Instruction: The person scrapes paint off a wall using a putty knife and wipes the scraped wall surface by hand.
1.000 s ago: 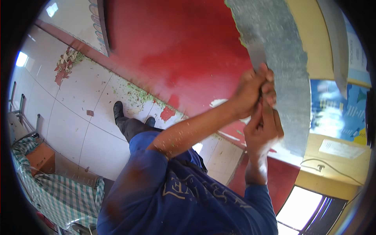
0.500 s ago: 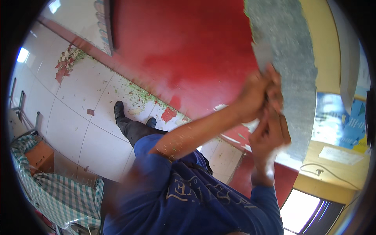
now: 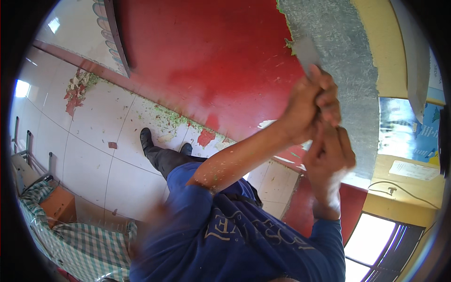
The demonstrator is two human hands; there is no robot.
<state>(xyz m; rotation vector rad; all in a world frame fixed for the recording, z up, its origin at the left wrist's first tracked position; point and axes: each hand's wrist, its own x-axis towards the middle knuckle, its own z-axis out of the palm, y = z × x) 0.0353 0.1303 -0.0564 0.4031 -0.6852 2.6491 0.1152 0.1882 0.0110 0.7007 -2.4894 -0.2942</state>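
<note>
My left hand is wrapped round a metal scraper, high on its handle below the blurred, flat blade. Just below it, my right hand grips the lower end of the same tool. The blade lies at the ragged greenish edge where a red painted wall meets a stripped grey patch with pale scratches. Small white flaked spots show on the red paint behind my hands. Specks of debris cling to my left forearm.
Paint flakes are scattered on the white tiled floor around my dark shoes. A checked cloth, a cardboard box and metal legs stand at the left. Posters, a cable and a window are at the right.
Both hands and the scraper have shifted slightly, the blade now higher in the picture along the paint edge. The whole view has moved a little. Both hands keep their grip.
</note>
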